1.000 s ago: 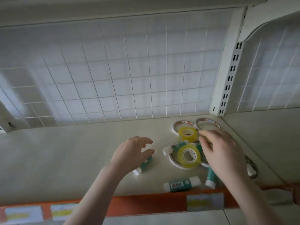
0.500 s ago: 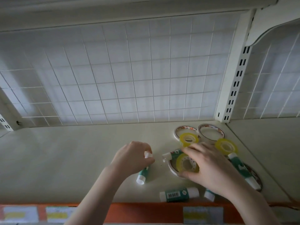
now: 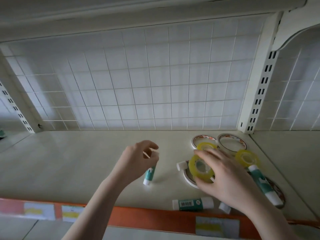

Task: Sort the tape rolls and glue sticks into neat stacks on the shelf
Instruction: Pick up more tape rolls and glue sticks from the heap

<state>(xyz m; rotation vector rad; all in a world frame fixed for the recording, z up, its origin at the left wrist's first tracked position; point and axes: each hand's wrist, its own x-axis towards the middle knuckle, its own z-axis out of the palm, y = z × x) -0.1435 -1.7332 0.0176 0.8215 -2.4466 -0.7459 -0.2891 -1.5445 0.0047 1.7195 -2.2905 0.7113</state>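
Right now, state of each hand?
Left hand: holding a glue stick near its top end.
Right hand: holding a yellow tape roll.

A white wire grid (image 3: 131, 80) backs the cream shelf (image 3: 60, 161). Slotted white uprights (image 3: 259, 90) stand at its sides. An orange strip (image 3: 155, 217) edges the front.

Shelf (image 3: 86, 161): smooth cream surface, faint sheen noted. Back grid (image 3: 138, 84): thin white-coated wire. Slotted upright (image 3: 259, 87): white painted metal. Yellow tape roll (image 3: 200, 166): glossy translucent plastic film. Glue stick (image 3: 192, 203): smooth teal-and-white plastic, printed label. Paper price tags (image 3: 216, 226) are observed on the glossy orange edge strip (image 3: 147, 217).
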